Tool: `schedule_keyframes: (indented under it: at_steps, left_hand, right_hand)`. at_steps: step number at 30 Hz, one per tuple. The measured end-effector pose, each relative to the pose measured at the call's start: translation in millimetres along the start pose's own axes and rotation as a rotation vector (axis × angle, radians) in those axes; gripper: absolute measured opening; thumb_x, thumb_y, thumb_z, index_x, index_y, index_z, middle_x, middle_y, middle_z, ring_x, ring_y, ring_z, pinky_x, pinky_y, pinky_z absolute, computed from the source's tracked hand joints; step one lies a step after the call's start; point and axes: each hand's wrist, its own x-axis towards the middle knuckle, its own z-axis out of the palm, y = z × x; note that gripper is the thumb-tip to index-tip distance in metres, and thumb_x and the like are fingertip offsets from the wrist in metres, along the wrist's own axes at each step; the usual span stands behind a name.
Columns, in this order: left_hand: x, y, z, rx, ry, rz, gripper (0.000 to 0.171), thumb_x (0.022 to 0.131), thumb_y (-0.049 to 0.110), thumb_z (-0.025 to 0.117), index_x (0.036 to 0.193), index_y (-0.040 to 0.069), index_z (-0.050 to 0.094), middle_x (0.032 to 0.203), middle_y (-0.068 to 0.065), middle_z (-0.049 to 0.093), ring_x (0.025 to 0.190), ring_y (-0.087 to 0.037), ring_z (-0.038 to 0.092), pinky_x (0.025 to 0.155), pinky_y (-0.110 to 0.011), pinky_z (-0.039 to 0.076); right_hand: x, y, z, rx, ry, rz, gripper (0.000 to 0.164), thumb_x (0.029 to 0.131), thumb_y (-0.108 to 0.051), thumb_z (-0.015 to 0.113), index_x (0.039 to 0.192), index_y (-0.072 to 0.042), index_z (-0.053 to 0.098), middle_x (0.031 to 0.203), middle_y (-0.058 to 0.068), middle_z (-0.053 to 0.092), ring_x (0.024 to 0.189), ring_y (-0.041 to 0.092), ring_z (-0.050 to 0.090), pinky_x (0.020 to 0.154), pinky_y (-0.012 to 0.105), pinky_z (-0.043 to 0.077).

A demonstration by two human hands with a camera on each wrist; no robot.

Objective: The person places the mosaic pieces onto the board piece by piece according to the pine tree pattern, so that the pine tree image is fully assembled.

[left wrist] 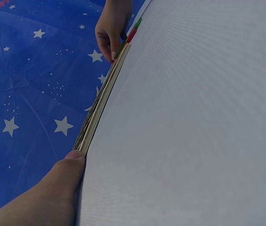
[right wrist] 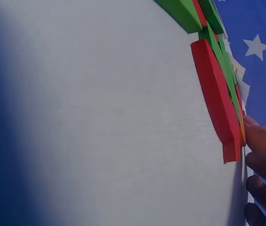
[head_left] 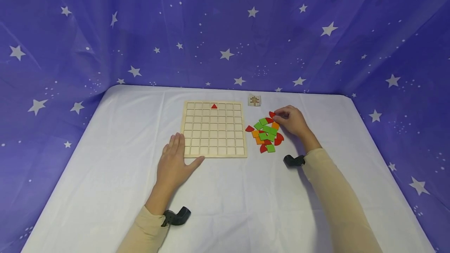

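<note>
A square wooden grid board (head_left: 215, 156) lies on the table with a red triangle tile (head_left: 214, 106) in its top row. My left hand (head_left: 173, 165) rests at the board's lower left corner, fingers straight along the left edge and thumb at the front edge. In the left wrist view the thumb (left wrist: 69, 172) touches the board's side (left wrist: 102, 101). At the far side of a loose tile pile, my right hand (head_left: 292, 121) pinches a red rounded tile (head_left: 272, 114) between thumb and fingertips. The pile holds green tiles (head_left: 270, 130), orange tiles (head_left: 255, 134) and red rounded tiles (head_left: 279, 137).
A small card with a printed grid pattern (head_left: 254, 100) lies behind the pile, right of the board's far corner. White cloth (head_left: 225, 198) covers the table. A blue starry curtain (head_left: 197, 30) stands behind and at both sides. Each wrist carries a black camera (head_left: 179, 216).
</note>
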Motion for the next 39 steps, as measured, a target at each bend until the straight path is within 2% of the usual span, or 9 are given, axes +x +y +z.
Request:
schedule_keyframes:
  at_steps: [3, 7, 10, 12, 16, 24, 32, 39]
  left_hand:
    - [0.0, -0.2, -0.3, 0.001, 0.003, 0.002, 0.112, 0.084, 0.075, 0.055, 0.156, -0.002, 0.020, 0.165, -0.019, 0.018, 0.155, -0.035, 0.014, 0.125, -0.051, 0.016]
    - [-0.3, -0.3, -0.6, -0.004, 0.007, 0.004, 0.112, 0.084, 0.075, 0.056, 0.156, -0.003, 0.021, 0.165, -0.019, 0.019, 0.154, -0.036, 0.015, 0.125, -0.052, 0.016]
    - [-0.1, -0.4, -0.3, 0.000, 0.011, 0.007, 0.112, 0.084, 0.075, 0.056, 0.156, -0.003, 0.021, 0.164, -0.020, 0.019, 0.154, -0.036, 0.015, 0.125, -0.052, 0.017]
    - [0.2, -0.6, 0.2, 0.003, 0.015, 0.009, 0.112, 0.084, 0.075, 0.056, 0.156, -0.003, 0.021, 0.164, -0.020, 0.020, 0.154, -0.036, 0.016, 0.125, -0.052, 0.017]
    - [0.3, -0.6, 0.4, 0.004, 0.017, 0.011, 0.111, 0.084, 0.074, 0.057, 0.156, -0.003, 0.021, 0.164, -0.020, 0.020, 0.154, -0.036, 0.016, 0.124, -0.052, 0.017]
    - [0.0, -0.2, -0.2, 0.005, 0.009, 0.010, 0.111, 0.084, 0.073, 0.058, 0.156, -0.003, 0.021, 0.164, -0.021, 0.020, 0.154, -0.036, 0.016, 0.124, -0.051, 0.017]
    - [-0.9, -0.9, 0.2, 0.007, 0.003, 0.011, 0.111, 0.084, 0.073, 0.057, 0.156, -0.003, 0.019, 0.164, -0.020, 0.019, 0.154, -0.036, 0.015, 0.125, -0.052, 0.017]
    - [-0.2, -2.2, 0.5, 0.005, 0.003, 0.009, 0.111, 0.084, 0.074, 0.056, 0.157, -0.002, 0.018, 0.165, -0.020, 0.018, 0.154, -0.035, 0.015, 0.125, -0.051, 0.017]
  right_hand:
    - [-0.2, 0.8, 0.5, -0.004, 0.015, 0.020, 0.036, 0.090, -0.032, 0.074, 0.115, -0.007, 0.071, 0.113, 0.015, 0.062, 0.107, 0.031, 0.055, 0.101, 0.049, 0.046]
    - [0.9, 3.1, 0.2, -0.012, -0.003, 0.007, 0.043, 0.090, -0.031, 0.074, 0.128, -0.012, 0.066, 0.114, 0.014, 0.061, 0.107, 0.030, 0.054, 0.101, 0.049, 0.045]
    - [2.7, 4.4, -1.3, -0.035, -0.038, -0.038, 0.049, 0.093, -0.027, 0.071, 0.140, -0.018, 0.059, 0.113, 0.014, 0.060, 0.105, 0.030, 0.050, 0.096, 0.047, 0.043]
    - [5.0, 5.3, -1.9, -0.049, -0.066, -0.052, 0.049, 0.094, -0.025, 0.069, 0.142, -0.022, 0.057, 0.113, 0.012, 0.058, 0.104, 0.029, 0.046, 0.091, 0.044, 0.041]
    - [8.9, 6.2, -1.7, -0.072, -0.104, -0.052, 0.044, 0.095, -0.027, 0.068, 0.138, -0.023, 0.061, 0.114, 0.010, 0.057, 0.104, 0.028, 0.043, 0.087, 0.041, 0.039]
    - [8.7, 4.2, -2.7, -0.053, -0.092, -0.062, 0.043, 0.093, -0.024, 0.071, 0.133, -0.010, 0.063, 0.117, 0.015, 0.060, 0.106, 0.030, 0.050, 0.096, 0.047, 0.044]
    - [8.1, 1.6, -1.1, -0.024, -0.086, 0.078, 0.041, 0.091, -0.030, 0.072, 0.128, -0.012, 0.067, 0.116, 0.011, 0.059, 0.109, 0.029, 0.051, 0.104, 0.049, 0.047]
    - [4.9, -1.0, -0.7, -0.051, -0.052, 0.060, 0.040, 0.090, -0.034, 0.073, 0.122, -0.010, 0.069, 0.113, 0.011, 0.062, 0.108, 0.029, 0.055, 0.104, 0.048, 0.048]
